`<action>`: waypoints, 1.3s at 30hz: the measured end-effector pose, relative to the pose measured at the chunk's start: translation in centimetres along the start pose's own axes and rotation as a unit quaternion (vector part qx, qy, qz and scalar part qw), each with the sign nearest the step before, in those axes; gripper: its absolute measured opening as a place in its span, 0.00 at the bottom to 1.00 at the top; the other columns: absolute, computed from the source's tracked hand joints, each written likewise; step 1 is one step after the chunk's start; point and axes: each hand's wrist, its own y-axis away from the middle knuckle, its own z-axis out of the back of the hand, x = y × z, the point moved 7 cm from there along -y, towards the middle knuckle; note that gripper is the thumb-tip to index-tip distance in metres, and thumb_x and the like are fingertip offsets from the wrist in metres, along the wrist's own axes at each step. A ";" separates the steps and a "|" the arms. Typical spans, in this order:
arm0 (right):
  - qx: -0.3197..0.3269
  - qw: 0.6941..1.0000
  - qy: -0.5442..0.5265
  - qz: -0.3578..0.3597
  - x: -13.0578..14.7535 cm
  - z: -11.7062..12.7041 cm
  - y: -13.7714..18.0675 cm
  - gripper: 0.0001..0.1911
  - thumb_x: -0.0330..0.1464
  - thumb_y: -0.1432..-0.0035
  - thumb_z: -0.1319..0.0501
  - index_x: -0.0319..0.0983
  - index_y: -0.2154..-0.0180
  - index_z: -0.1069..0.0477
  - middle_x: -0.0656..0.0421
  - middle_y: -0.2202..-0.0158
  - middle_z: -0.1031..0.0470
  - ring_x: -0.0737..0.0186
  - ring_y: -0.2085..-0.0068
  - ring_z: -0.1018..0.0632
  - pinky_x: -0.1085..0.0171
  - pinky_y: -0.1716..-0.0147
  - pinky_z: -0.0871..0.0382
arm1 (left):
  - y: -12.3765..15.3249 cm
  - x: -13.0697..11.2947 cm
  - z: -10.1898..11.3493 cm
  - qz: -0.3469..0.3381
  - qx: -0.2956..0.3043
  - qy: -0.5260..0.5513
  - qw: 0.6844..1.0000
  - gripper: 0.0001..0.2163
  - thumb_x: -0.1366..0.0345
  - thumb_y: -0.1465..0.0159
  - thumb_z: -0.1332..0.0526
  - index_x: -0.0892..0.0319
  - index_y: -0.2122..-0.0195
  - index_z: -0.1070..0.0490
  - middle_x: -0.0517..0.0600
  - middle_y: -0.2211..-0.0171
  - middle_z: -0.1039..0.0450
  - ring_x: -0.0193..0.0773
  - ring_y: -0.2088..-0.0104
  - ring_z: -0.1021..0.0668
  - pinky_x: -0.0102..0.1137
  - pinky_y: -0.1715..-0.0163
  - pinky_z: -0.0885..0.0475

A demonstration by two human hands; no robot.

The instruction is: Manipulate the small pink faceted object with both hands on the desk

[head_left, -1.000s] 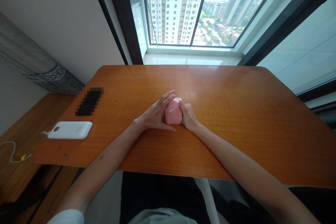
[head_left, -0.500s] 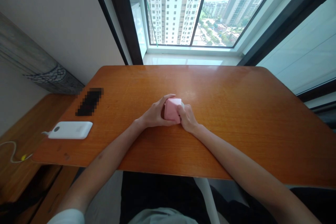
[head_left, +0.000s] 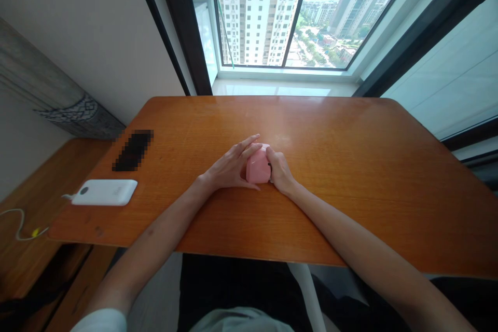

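Observation:
A small pink box-like object (head_left: 257, 167) sits between my two hands in the middle of the orange wooden table (head_left: 350, 176). My left hand (head_left: 230, 168) presses against its left side, fingers stretched along it and the thumb low near the table. My right hand (head_left: 278, 170) grips its right side with curled fingers. A small dark spot shows on the pink object beside my right fingers. Its far side and underside are hidden.
A white power bank (head_left: 104, 192) with a cable lies near the table's left edge. A blurred black rectangle (head_left: 132, 151) lies behind it. A lower wooden side table (head_left: 23, 249) stands on the left. A large window rises beyond the table's far edge.
The pink object has turned in my hands, a rounded face showing where a squarer one was half a second ago. My left fingers have straightened out over it.

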 end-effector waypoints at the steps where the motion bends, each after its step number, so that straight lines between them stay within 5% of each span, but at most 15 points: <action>1: -0.002 1.000 0.000 0.000 -0.1 0.0 0.0 0.41 0.70 0.33 0.51 0.42 0.77 0.36 0.61 0.80 0.36 0.65 0.77 0.36 0.63 0.77 0.46 | -0.1 -0.1 0.1 0.001 -0.003 -0.011 1.000 0.61 0.40 0.49 0.17 0.46 0.20 0.50 0.66 0.22 0.45 0.69 0.24 0.34 0.64 0.27 0.32; 7: -0.007 0.999 0.033 0.032 0.4 0.2 0.1 0.41 0.70 0.34 0.52 0.42 0.78 0.37 0.61 0.80 0.38 0.65 0.77 0.39 0.61 0.75 0.46 | -0.5 -1.4 1.0 -0.011 -0.053 0.024 0.998 0.54 0.43 0.46 0.18 0.49 0.24 0.43 0.63 0.30 0.33 0.63 0.30 0.26 0.57 0.30 0.26; 10: -0.005 0.995 0.070 0.069 1.3 0.1 0.4 0.42 0.71 0.33 0.54 0.42 0.77 0.36 0.60 0.79 0.36 0.64 0.76 0.37 0.60 0.74 0.45 | -0.5 -0.9 1.0 0.051 -0.052 0.081 0.994 0.54 0.45 0.49 0.16 0.51 0.26 0.40 0.62 0.33 0.28 0.62 0.35 0.22 0.54 0.34 0.23; 14: 0.021 0.987 0.114 0.109 2.3 -0.4 0.7 0.40 0.69 0.32 0.54 0.42 0.77 0.38 0.60 0.78 0.35 0.64 0.75 0.35 0.61 0.73 0.44 | -0.2 0.3 -0.1 0.150 -0.003 0.196 0.969 0.47 0.44 0.40 0.22 0.54 0.26 0.39 0.61 0.35 0.23 0.59 0.40 0.17 0.51 0.38 0.21; 19: 0.021 0.991 0.095 0.087 2.1 -0.5 0.6 0.41 0.70 0.33 0.54 0.43 0.79 0.40 0.61 0.80 0.38 0.66 0.76 0.37 0.62 0.75 0.46 | 0.1 0.7 -0.4 0.112 -0.004 0.210 0.971 0.57 0.41 0.42 0.20 0.48 0.20 0.51 0.62 0.27 0.32 0.62 0.32 0.23 0.54 0.32 0.25; 25: 0.000 1.000 0.013 0.016 0.6 -0.1 0.1 0.42 0.71 0.34 0.52 0.42 0.78 0.36 0.62 0.81 0.37 0.66 0.78 0.38 0.63 0.77 0.46 | 0.0 -0.2 0.0 -0.013 -0.001 0.034 0.999 0.67 0.40 0.54 0.15 0.46 0.19 0.53 0.67 0.20 0.50 0.72 0.22 0.38 0.65 0.25 0.36; 30: -0.008 0.999 0.031 0.035 0.5 0.2 0.1 0.41 0.69 0.33 0.52 0.42 0.78 0.36 0.61 0.80 0.37 0.66 0.77 0.38 0.63 0.77 0.46 | -0.4 -1.0 0.6 -0.003 -0.025 0.028 0.999 0.54 0.43 0.46 0.18 0.49 0.23 0.43 0.64 0.28 0.34 0.64 0.28 0.29 0.57 0.29 0.28; 34: 0.009 0.989 0.094 0.113 1.9 -0.2 0.6 0.41 0.69 0.32 0.54 0.42 0.78 0.38 0.60 0.80 0.36 0.65 0.77 0.37 0.62 0.75 0.45 | -0.3 -0.3 0.4 0.099 -0.028 0.138 0.985 0.49 0.41 0.43 0.21 0.52 0.26 0.40 0.59 0.38 0.23 0.58 0.41 0.18 0.48 0.41 0.20; 39: 0.026 0.981 0.123 0.148 3.1 -0.7 0.8 0.41 0.68 0.31 0.56 0.42 0.79 0.40 0.60 0.80 0.37 0.66 0.77 0.37 0.62 0.74 0.43 | 0.1 0.6 -0.8 0.153 0.008 0.228 0.962 0.48 0.38 0.38 0.26 0.56 0.24 0.43 0.60 0.41 0.21 0.57 0.45 0.16 0.47 0.44 0.20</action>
